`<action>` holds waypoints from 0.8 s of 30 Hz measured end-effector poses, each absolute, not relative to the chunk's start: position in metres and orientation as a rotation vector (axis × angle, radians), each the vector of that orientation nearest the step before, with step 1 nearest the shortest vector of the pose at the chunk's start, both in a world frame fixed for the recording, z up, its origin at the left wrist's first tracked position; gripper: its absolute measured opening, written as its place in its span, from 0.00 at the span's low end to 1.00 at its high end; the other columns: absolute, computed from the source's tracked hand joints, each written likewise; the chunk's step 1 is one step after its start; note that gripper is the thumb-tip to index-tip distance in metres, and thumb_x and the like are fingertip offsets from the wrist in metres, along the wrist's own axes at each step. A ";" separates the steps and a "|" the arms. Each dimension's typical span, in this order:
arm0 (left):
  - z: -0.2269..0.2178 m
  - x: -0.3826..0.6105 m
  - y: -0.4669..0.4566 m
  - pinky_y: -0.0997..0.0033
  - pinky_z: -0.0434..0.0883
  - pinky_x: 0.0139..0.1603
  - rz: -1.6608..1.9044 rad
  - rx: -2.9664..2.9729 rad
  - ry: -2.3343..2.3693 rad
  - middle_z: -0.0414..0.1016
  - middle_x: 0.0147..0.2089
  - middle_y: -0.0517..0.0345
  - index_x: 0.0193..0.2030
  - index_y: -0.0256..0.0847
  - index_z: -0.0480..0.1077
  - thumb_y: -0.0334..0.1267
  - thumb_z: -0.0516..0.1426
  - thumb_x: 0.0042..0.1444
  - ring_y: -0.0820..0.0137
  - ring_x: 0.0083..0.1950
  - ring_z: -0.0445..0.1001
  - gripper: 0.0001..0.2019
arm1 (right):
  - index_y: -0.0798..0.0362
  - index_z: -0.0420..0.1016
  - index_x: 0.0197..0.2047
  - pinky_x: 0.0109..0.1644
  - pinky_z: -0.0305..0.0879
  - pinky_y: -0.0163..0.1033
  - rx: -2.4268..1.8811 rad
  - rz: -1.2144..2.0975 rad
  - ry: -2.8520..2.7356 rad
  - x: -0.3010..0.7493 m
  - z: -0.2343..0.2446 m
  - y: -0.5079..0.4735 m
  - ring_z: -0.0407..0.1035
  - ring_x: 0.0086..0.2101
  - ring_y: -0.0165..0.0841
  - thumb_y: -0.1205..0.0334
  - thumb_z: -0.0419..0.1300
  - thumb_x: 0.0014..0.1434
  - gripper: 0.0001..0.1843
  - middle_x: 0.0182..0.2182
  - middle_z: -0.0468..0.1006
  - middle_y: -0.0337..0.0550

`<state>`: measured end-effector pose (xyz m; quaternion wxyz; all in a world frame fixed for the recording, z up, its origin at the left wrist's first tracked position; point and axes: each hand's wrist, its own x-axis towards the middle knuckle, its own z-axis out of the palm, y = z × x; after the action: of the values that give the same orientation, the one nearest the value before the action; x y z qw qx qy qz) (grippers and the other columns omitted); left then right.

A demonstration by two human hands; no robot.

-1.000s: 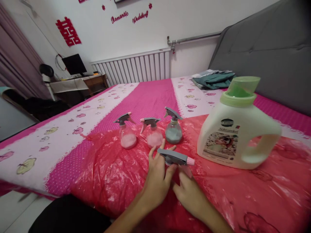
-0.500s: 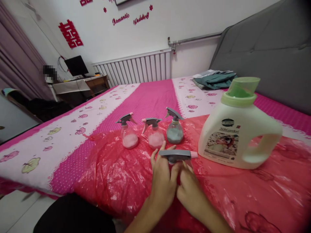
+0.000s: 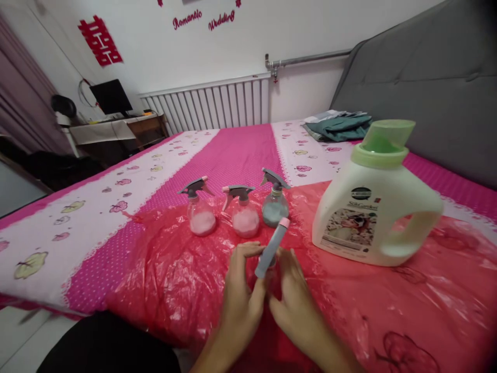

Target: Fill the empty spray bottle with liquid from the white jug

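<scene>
Three spray bottles (image 3: 245, 221), heads fitted, are stood upright on red plastic (image 3: 174, 280). Nearer, a fourth spray head (image 3: 271, 252) is gripped between curled fingers of the left hand (image 3: 239, 290); the right hand (image 3: 295, 298) is cupped alongside, its hold partly hidden. Whether this head is fully seated cannot be told.

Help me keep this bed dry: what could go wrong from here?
The pink-tipped grey plastic spray head is between the left hand and right hand; a slip might tip it over. The translucent red plastic sheet is wrinkled, so the middle round clear plastic bottle with pink contents, just beyond the left hand, could topple if nudged.
</scene>
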<state>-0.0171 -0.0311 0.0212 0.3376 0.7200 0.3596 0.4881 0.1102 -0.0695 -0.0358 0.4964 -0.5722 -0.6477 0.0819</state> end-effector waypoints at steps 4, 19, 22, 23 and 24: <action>0.012 -0.010 -0.039 0.63 0.75 0.55 1.450 1.787 1.021 0.76 0.49 0.60 0.51 0.50 0.71 0.30 0.64 0.62 0.63 0.51 0.78 0.14 | 0.59 0.65 0.70 0.75 0.59 0.59 -1.382 0.178 -1.591 0.109 -0.032 -0.070 0.59 0.65 0.42 0.46 0.57 0.76 0.29 0.62 0.64 0.56; 0.034 -0.020 -0.035 0.64 0.73 0.49 1.383 1.773 1.103 0.80 0.41 0.61 0.43 0.47 0.78 0.33 0.67 0.56 0.62 0.45 0.77 0.09 | 0.58 0.66 0.70 0.77 0.54 0.62 -1.435 0.116 -1.702 0.107 -0.026 -0.075 0.57 0.67 0.43 0.51 0.59 0.75 0.27 0.64 0.62 0.55; 0.032 -0.018 -0.035 0.66 0.71 0.42 1.413 1.747 1.151 0.74 0.36 0.63 0.38 0.46 0.74 0.32 0.69 0.52 0.64 0.38 0.73 0.10 | 0.58 0.66 0.70 0.77 0.53 0.62 -1.441 0.103 -1.716 0.102 -0.027 -0.077 0.56 0.67 0.44 0.50 0.59 0.75 0.28 0.65 0.61 0.55; 0.032 -0.018 -0.036 0.66 0.71 0.41 1.408 1.736 1.151 0.74 0.36 0.64 0.38 0.46 0.73 0.33 0.69 0.52 0.65 0.38 0.73 0.11 | 0.58 0.65 0.70 0.77 0.53 0.62 -1.444 0.101 -1.716 0.101 -0.027 -0.077 0.56 0.67 0.44 0.50 0.59 0.75 0.29 0.65 0.61 0.56; 0.031 -0.018 -0.036 0.66 0.71 0.42 1.405 1.734 1.144 0.74 0.36 0.64 0.38 0.46 0.73 0.33 0.70 0.53 0.65 0.38 0.73 0.11 | 0.58 0.64 0.71 0.77 0.54 0.62 -1.447 0.100 -1.714 0.101 -0.027 -0.077 0.56 0.67 0.44 0.49 0.59 0.75 0.29 0.65 0.61 0.56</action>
<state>-0.0180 -0.0361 0.0312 0.3116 0.6569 0.4335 0.5325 0.1010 -0.0773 -0.0267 0.4333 -0.5809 -0.6879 0.0403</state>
